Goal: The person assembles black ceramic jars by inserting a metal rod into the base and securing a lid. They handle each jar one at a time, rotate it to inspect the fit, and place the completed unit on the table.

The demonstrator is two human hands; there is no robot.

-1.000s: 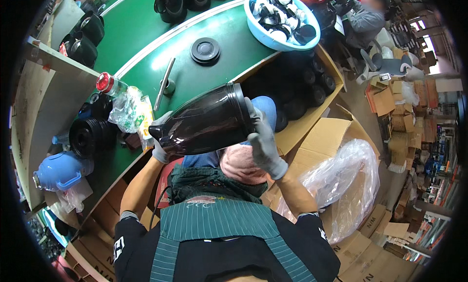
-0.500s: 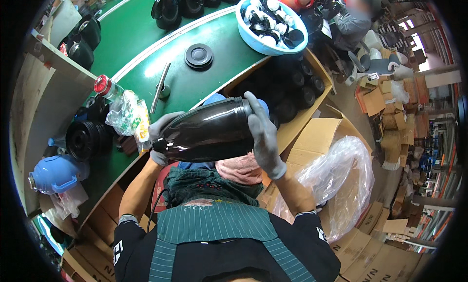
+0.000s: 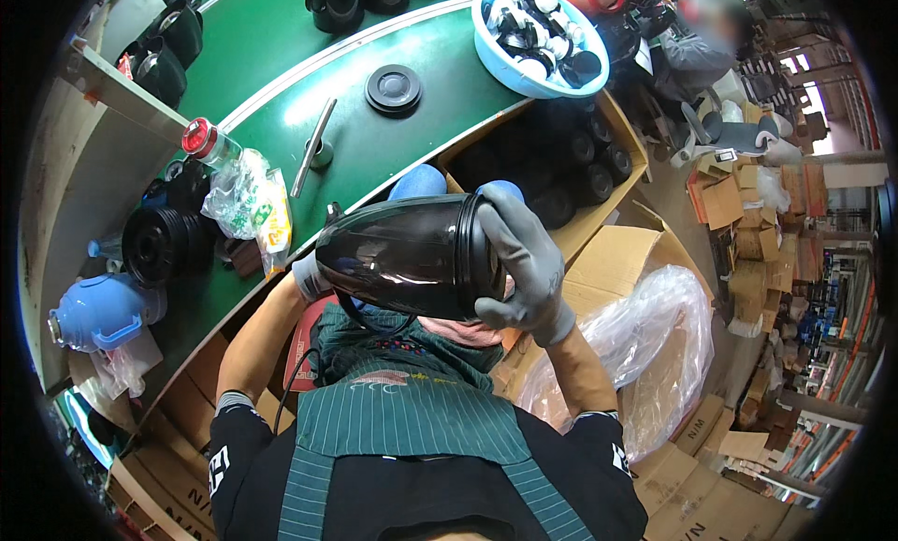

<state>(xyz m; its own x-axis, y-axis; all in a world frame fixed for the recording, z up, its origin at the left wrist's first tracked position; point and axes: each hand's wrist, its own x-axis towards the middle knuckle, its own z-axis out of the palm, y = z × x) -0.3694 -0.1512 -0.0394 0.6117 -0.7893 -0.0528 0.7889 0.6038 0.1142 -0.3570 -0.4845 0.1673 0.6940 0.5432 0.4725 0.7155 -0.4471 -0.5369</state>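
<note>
Both gloved hands hold a glossy black jug (image 3: 402, 256) sideways above the lap: the right hand (image 3: 524, 260) wraps its open rim, the left hand (image 3: 309, 277) cups the base. It looks rigid, light, slippery; rim and base seem surest. Green desk (image 3: 393, 139) lies beyond.

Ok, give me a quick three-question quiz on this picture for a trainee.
1. True or false: both hands are on the black jug.
2. Which hand grips the jug's rim end? A) left hand B) right hand
3. What colour is the bowl on the green belt?

Key: 1 true. 2 B. 3 light blue.
</note>
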